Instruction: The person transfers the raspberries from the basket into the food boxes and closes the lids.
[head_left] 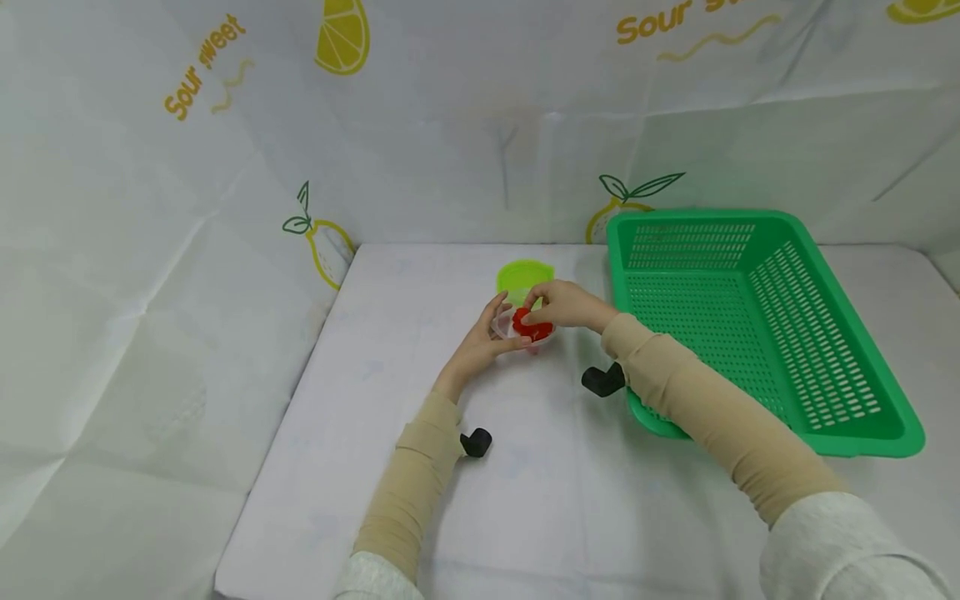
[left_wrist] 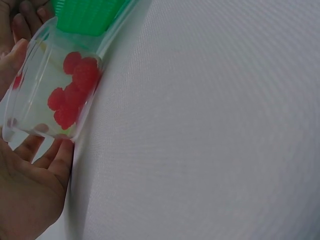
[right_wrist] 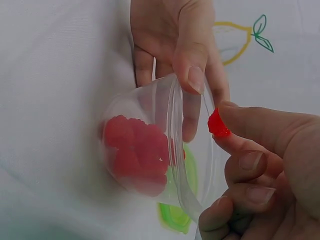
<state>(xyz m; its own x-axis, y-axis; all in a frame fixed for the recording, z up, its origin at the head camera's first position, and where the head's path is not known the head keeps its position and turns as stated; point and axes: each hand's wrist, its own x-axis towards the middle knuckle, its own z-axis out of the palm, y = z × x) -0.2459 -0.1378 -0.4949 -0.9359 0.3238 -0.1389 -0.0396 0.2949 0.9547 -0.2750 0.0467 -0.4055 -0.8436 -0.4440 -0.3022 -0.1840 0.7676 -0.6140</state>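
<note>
A small clear plastic cup sits on the white tabletop with several red raspberries inside. My left hand holds the cup round its side, the thumb at the rim in the right wrist view. Above the cup's mouth my right hand pinches a single raspberry between thumb and forefinger. Through the cup's wall in the left wrist view, raspberries show gathered at the bottom. Just behind the cup lies a lime-green lid, partly covered by the hands and cup.
A large green plastic basket with slotted sides stands at the right, close beside my right forearm. Behind the white table hangs a pale cloth printed with lemons. Black camera mounts stick out from both wrists.
</note>
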